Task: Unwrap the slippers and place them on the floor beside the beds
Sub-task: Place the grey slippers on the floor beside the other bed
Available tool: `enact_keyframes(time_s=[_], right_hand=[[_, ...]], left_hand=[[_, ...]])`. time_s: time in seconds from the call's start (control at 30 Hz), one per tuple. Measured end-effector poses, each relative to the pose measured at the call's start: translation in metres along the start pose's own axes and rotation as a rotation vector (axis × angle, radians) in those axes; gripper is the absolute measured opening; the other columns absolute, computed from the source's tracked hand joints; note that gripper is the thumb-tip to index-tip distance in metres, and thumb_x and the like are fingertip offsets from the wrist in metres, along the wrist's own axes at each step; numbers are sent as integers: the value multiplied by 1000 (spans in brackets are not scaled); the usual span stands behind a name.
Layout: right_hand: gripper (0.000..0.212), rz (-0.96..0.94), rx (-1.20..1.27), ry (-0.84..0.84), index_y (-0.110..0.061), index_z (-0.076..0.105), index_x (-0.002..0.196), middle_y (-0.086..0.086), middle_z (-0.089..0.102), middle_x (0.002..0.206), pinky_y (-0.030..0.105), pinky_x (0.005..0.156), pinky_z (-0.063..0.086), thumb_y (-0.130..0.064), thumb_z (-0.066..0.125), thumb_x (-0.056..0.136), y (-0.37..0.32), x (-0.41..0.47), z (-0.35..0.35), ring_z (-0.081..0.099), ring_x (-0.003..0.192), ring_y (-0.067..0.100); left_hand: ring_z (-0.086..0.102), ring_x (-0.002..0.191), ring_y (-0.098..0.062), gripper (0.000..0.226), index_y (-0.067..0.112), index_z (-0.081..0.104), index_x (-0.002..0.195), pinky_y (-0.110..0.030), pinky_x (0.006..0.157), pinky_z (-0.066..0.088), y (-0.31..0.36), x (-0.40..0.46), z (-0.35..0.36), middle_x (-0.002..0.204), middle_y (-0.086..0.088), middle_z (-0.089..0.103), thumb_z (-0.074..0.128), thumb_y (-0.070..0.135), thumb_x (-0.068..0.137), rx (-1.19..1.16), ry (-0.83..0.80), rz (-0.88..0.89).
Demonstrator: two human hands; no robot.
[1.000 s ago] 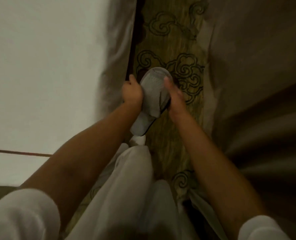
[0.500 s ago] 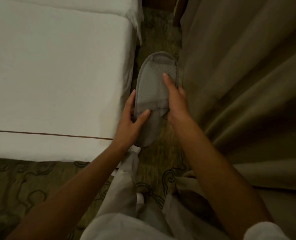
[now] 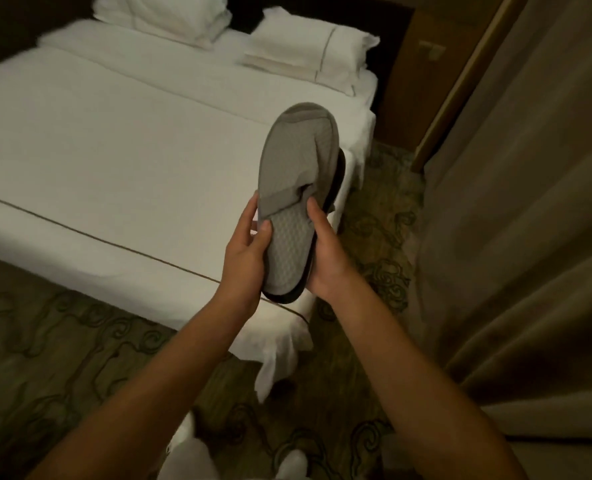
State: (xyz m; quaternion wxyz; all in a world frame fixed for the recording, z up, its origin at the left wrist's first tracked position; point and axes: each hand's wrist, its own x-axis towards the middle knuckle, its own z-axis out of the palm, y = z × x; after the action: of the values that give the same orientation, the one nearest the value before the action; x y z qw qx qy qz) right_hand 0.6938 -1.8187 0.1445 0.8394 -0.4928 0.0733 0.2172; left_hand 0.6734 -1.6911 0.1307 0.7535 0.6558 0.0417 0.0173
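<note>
Slippers point(image 3: 296, 199) — grey pair stacked sole to sole, held up in the air over the bed's point(image 3: 114, 161) near right corner, not on the floor. Long axis runs near vertical in view, tilted slightly right at the top: toe end points away and up toward the pillows point(image 3: 308, 51), heel end points down toward the person. Top slipper shows its textured insole and a grey strap, flattened and creased across the middle; a dark sole edge shows behind along the right side and at the heel.

Left hand point(image 3: 246, 252) curls round the left edge of the heel half, thumb pressed on the insole, fingers behind. Right hand point(image 3: 325, 252) cups the right edge and heel, thumb on the insole rim by the strap. Both are closed on the pair; no wrapper is visible.

Bed has white sheets with a thin dark piping line across the foot. Carpet point(image 3: 62, 351) is dim green-brown with a scroll pattern. Tan curtain point(image 3: 523, 220) hangs at right — wooden panel point(image 3: 422, 74) beyond the bed head. Lighting is low.
</note>
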Motion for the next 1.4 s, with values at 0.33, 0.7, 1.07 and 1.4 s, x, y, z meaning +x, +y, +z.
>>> enact_keyframes(time_s=[0.33, 0.7, 1.07, 1.4], right_hand=[[31, 16, -60, -110, -20, 80, 108, 12, 75, 119, 38, 90, 59, -40, 74, 85, 86, 115, 263, 73, 111, 25], [65, -26, -377, -227, -25, 66, 127, 6, 76, 118, 47, 98, 58, -45, 84, 67, 179, 222, 491, 72, 112, 27], [55, 245, -487, -557, -24, 70, 121, 4, 79, 111, 35, 85, 62, -51, 79, 74, 251, 390, 635, 75, 103, 21], [118, -344, -1043, -383, -38, 25, 150, -3, 48, 139, 28, 80, 48, -96, 59, 53, 312, 549, 823, 54, 116, 14]], left_hand=[[65, 104, 9, 39, 45, 50, 139, -11, 78, 54, 71, 46, -274, 114, 36, 65, 53, 50, 100, 169, 203, 120], [65, 103, -3, 45, 36, 50, 137, -16, 73, 56, 100, 78, -529, 118, 13, 62, 63, 48, 95, 148, 443, 72], [70, 109, -12, 47, 20, 60, 133, -27, 88, 59, 99, 170, -726, 119, 5, 72, 69, 43, 92, 43, 608, -20], [58, 124, -5, 62, 25, 45, 146, -39, 102, 53, 134, 253, -909, 137, 9, 60, 72, 31, 91, 239, 1114, 163]])
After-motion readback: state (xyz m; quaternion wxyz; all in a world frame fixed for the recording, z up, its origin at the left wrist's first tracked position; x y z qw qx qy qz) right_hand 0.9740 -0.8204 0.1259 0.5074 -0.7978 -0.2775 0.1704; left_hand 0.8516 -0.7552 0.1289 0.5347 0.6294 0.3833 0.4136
